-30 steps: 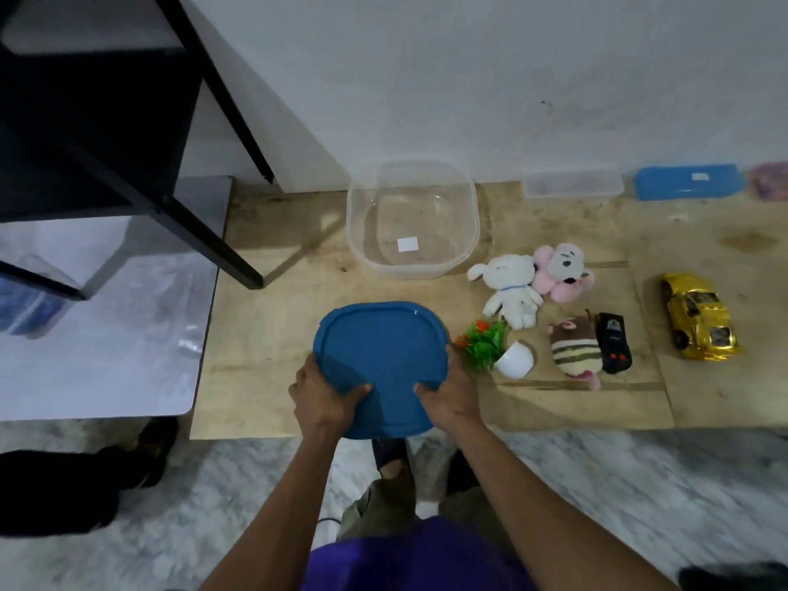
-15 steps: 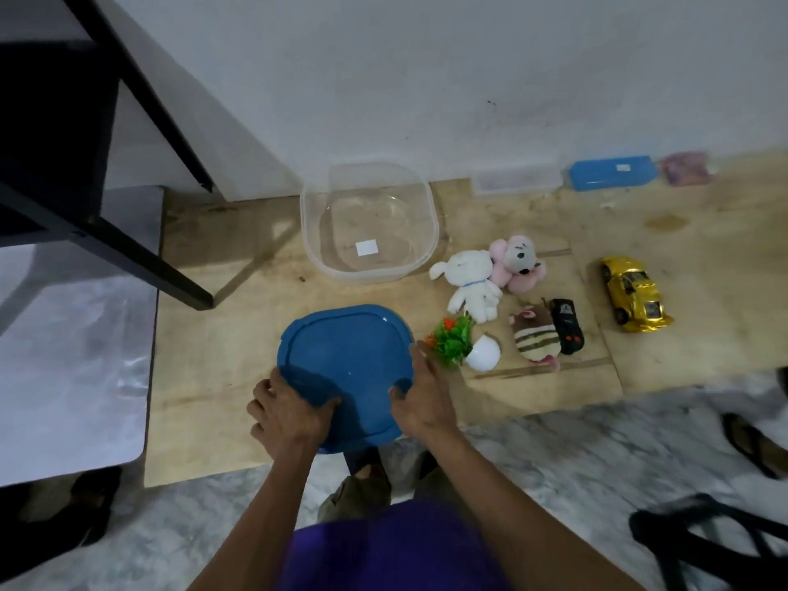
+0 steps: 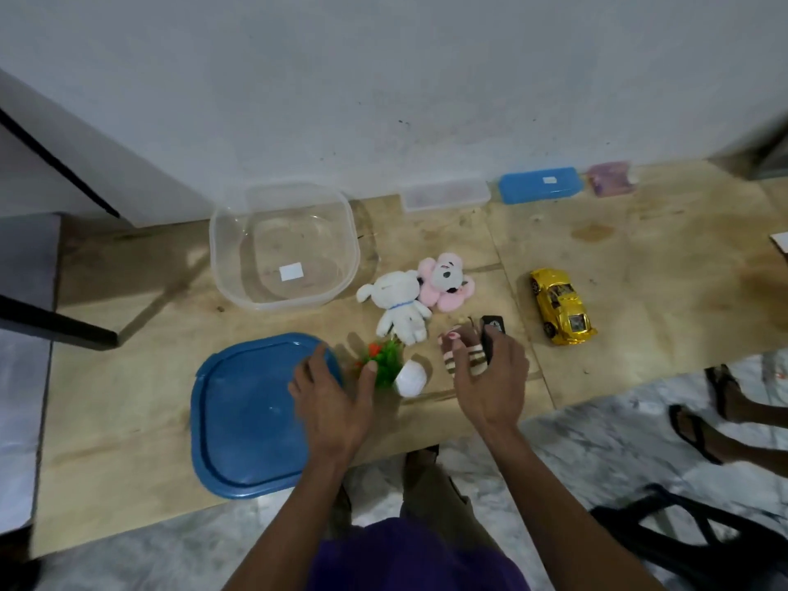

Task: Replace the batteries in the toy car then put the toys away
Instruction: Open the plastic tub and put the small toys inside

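Both hands are spread, holding nothing. The left hand (image 3: 330, 392) hangs over the smooth, flat blue plastic lid (image 3: 247, 413); the right hand (image 3: 490, 377) over the soft striped plush toy (image 3: 462, 354).

I see a shiny gold toy car (image 3: 562, 306), a blue lid (image 3: 247, 415), a clear plastic tub (image 3: 283, 245) with a white sticker, a white plush dog (image 3: 398, 307) with a blue collar, a pink plush (image 3: 445, 281), a brown-and-cream striped plush (image 3: 464, 356), a black remote (image 3: 491, 334), and a green plant with orange blossoms (image 3: 383, 361) in a white pot.
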The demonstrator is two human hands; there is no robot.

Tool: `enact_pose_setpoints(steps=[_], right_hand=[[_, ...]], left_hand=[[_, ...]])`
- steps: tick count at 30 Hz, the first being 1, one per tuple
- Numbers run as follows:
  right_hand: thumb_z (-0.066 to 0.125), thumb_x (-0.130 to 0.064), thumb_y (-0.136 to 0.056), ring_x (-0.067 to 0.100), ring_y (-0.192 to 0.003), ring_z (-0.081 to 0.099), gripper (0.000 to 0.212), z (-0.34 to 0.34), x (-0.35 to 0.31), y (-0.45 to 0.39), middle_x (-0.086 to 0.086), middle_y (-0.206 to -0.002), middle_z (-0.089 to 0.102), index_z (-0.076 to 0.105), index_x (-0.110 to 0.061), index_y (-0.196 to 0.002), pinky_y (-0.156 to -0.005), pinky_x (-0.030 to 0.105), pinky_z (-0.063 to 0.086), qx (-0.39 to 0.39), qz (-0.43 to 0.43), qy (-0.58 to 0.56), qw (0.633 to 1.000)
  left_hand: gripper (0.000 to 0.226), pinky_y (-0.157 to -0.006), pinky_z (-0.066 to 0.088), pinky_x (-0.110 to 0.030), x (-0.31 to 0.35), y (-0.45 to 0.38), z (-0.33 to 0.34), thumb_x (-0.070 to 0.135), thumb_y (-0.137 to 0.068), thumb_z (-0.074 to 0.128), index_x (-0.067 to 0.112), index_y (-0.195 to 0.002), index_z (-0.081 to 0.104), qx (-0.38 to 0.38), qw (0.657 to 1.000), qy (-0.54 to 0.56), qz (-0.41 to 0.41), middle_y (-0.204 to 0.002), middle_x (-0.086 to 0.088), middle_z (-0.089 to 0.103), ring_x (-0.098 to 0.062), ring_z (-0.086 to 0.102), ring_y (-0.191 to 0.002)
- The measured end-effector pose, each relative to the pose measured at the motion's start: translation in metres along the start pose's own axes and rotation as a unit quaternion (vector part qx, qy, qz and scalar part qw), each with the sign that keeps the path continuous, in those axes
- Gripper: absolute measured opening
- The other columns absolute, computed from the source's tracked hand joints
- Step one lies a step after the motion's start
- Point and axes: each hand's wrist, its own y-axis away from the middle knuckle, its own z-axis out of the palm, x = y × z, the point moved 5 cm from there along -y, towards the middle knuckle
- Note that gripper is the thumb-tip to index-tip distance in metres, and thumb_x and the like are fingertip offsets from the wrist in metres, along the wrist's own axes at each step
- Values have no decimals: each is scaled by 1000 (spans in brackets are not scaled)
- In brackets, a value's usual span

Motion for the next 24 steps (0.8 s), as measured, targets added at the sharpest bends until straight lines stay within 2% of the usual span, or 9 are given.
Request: enact_pose_setpoints(steps=[3,5,7,10,14,17,20,24], right_hand=[[58,-66,-85,41,-140,32,79,5,24,-25,17,-154,32,36,-23,-148,-104,58,40,-42,40,74,996],[56,-75,-82,42,-148,17,90,19,35,-35,16,-163,15,22,-33,-154,-111,62,29,-108,49,89,989],[51,-81,-78,43,-150,13,94,32,39,-42,15,-165,9,14,-41,-155,-112,63,26,-150,36,98,983],[44,-85,-77,41,-145,22,89,45,36,-43,16,-164,13,22,-44,-152,-105,59,33,-160,-8,141,977],[41,-84,-79,40,-133,36,81,51,36,-43,17,-159,24,35,-42,-147,-92,52,42,-146,-47,176,972],[45,-80,-80,40,-127,40,77,53,39,-46,16,-157,28,40,-39,-145,-86,51,45,-147,-60,172,972],[48,-77,-78,41,-127,38,80,55,36,-47,15,-158,25,38,-36,-146,-84,52,46,-156,-53,158,974],[54,-70,-75,40,-127,35,85,56,32,-47,16,-158,21,30,-37,-150,-84,52,47,-177,-52,139,973]], left_hand=[[79,-108,32,-49,24,12,34,51,-89,68,10,-149,38,-12,1000,10,-26,-149,-19,37,-37,33,-133],[78,-110,31,-52,35,17,57,53,-91,64,12,-150,35,-1,999,2,-51,-153,-18,32,-39,30,-135],[78,-112,29,-56,41,17,78,55,-92,60,15,-152,31,13,995,-13,-97,-160,-16,23,-42,22,-141],[76,-112,30,-59,42,15,103,57,-94,54,20,-154,25,34,984,-24,-173,-165,-11,12,-42,13,-146],[68,-107,33,-64,42,8,122,54,-95,55,26,-151,28,67,978,-19,-195,-163,-7,14,-40,17,-142],[60,-107,32,-54,49,3,127,45,-96,59,22,-148,40,91,980,-10,-175,-160,-13,22,-43,24,-137],[50,-105,23,-40,51,1,127,33,-98,62,16,-143,50,113,980,2,-162,-155,-19,30,-43,32,-133],[41,-106,23,-38,47,-2,124,20,-95,66,12,-135,60,141,977,25,-156,-148,-22,39,-42,39,-130]])
